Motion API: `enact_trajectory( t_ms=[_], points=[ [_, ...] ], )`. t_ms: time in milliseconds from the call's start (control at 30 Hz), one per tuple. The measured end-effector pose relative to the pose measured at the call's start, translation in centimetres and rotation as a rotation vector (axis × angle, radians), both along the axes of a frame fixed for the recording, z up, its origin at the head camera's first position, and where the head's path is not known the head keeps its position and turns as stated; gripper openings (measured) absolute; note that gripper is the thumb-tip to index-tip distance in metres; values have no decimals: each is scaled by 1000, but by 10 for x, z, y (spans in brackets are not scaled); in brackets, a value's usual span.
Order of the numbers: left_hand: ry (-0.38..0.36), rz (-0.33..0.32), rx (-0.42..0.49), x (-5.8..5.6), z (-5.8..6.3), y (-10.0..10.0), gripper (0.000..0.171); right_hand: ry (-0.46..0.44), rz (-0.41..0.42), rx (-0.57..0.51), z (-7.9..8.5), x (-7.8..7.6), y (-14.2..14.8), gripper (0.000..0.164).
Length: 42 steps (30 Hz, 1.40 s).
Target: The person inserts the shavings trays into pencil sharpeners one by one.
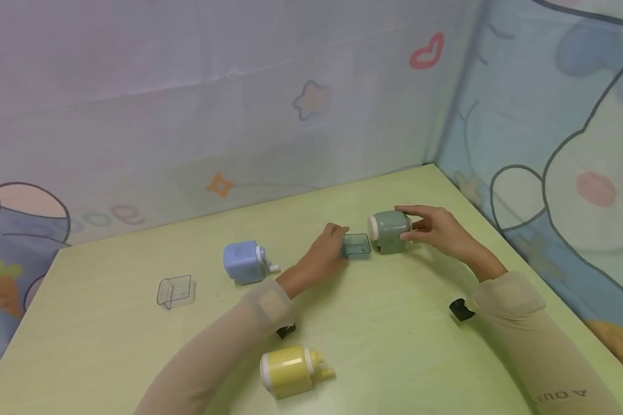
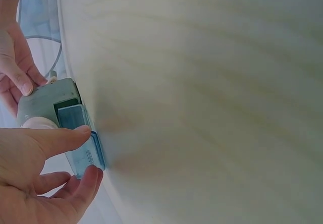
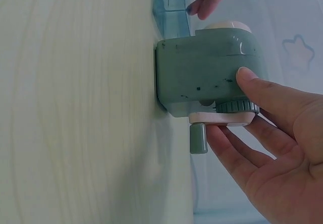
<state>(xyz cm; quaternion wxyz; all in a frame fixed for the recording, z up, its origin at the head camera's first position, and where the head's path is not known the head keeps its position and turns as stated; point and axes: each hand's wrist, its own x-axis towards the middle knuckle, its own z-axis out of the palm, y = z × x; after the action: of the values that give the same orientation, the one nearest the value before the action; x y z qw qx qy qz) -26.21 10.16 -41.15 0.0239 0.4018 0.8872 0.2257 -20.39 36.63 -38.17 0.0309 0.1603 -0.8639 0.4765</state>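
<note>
A green crank pencil sharpener [image 1: 391, 231] lies on its side on the table, its pale round end toward the left. My right hand [image 1: 441, 231] grips its crank end, thumb on the green body and fingers behind the pale crank arm [image 3: 222, 118]. Between the thumb and fingers of my left hand [image 1: 323, 252] is a see-through bluish shavings drawer [image 1: 357, 245]. In the left wrist view, the near end of the drawer [image 2: 83, 148] lines up right at the slot in the sharpener's body [image 2: 50, 100].
A blue crank sharpener [image 1: 243, 262] stands left of my left forearm, with a clear drawer [image 1: 174, 291] farther left. Near the front lies a yellow sharpener [image 1: 288, 372]. Printed cloth [image 1: 270, 115] hangs along the table's back and right edges.
</note>
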Motion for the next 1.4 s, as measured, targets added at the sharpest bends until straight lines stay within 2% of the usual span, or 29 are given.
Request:
enact_trajectory(
  t_ms=[167, 567, 1000, 1400],
  points=[
    [6, -5, -21, 1, 1, 2, 68, -14, 4, -10, -1, -2, 1, 56],
    [-19, -7, 5, -2, -4, 7, 69, -8, 11, -25, -3, -2, 2, 57],
    [11, -41, 10, -6, -8, 11, 71, -17, -5, -16, -1, -1, 1, 56],
    [15, -42, 9, -6, -5, 14, 71, -20, 5, -23, -2, -1, 2, 56]
  ],
)
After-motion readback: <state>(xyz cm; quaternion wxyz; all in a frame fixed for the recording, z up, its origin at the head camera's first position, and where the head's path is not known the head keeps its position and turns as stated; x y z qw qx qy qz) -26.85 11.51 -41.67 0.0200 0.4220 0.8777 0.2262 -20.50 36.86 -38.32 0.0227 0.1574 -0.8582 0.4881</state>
